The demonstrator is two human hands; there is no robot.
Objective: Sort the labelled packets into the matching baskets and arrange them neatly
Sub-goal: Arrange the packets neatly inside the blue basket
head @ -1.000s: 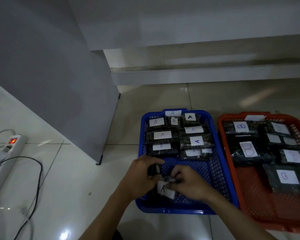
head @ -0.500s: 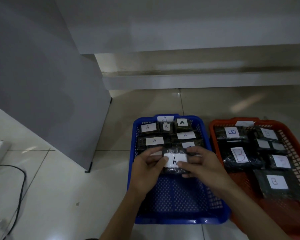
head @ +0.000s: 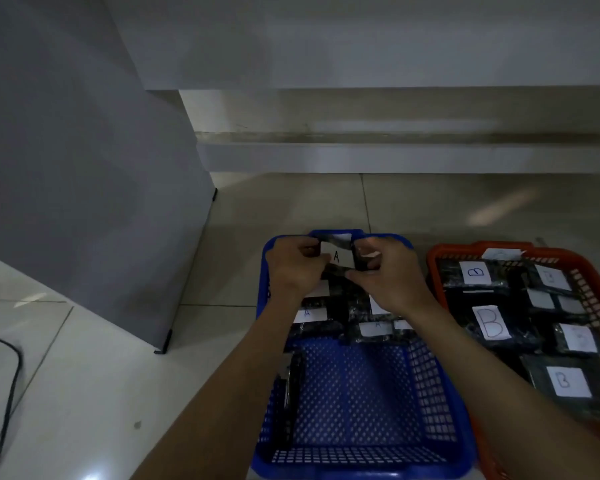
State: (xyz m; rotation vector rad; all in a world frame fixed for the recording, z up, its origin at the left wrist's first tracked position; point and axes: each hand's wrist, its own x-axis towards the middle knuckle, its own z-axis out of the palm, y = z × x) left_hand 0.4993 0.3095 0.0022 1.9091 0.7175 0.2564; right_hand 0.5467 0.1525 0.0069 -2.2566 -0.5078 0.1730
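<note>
Head view: both hands on an A packet at the blue basket's far end.
I see my left hand [head: 293, 268] and right hand [head: 388, 275] pinching the A packet [head: 336, 259] between them above the blue basket [head: 361, 460]; the orange basket [head: 437, 261] sits just beside it on the pale tiled floor [head: 84, 393].

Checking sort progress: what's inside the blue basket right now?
The blue basket holds dark packets with A labels in its far half; both hands grip another A packet at the far end. The near half shows bare mesh. Packets under the hands and arms are hidden.
</note>
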